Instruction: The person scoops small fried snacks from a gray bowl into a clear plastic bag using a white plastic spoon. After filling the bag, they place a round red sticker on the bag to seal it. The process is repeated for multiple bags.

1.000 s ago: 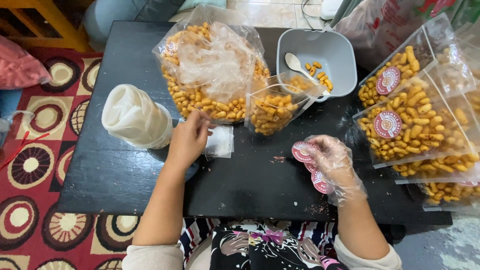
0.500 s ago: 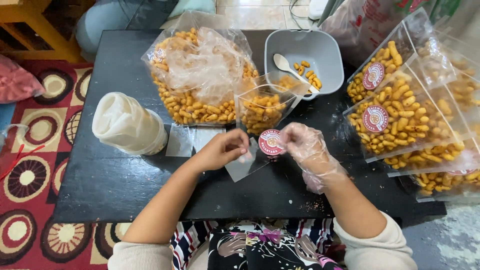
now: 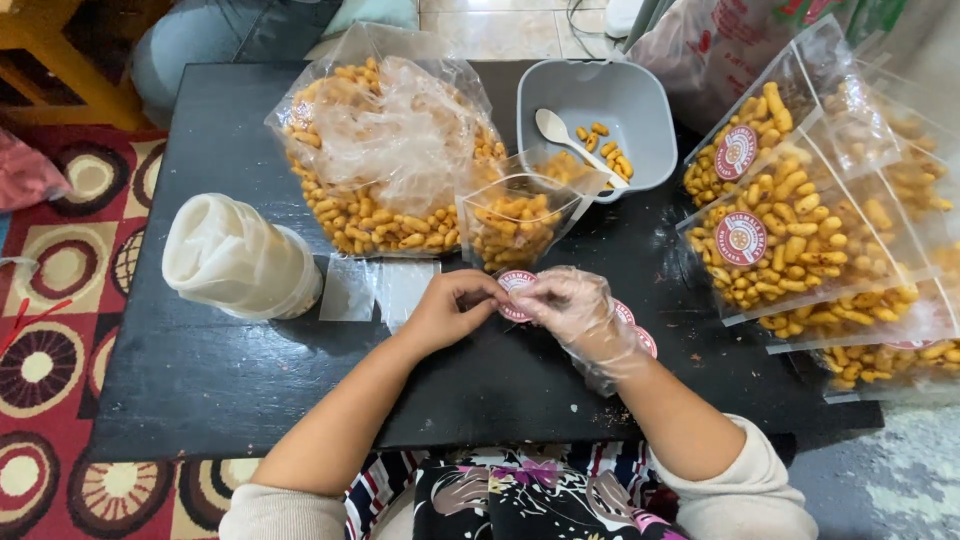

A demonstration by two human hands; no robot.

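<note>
Head view: at frame centre, a round red-and-white paper sticker [image 3: 515, 290] is pinched between the bare left hand [image 3: 452, 310] and the right hand [image 3: 578, 312] (gloved in thin clear plastic), both closed on it. Peeling seems to be in hand; a clean lift of the edge is judged needed next. A small clear pouch of orange snacks [image 3: 512, 222] stands just above on the black bench [image 3: 200, 390].
</note>
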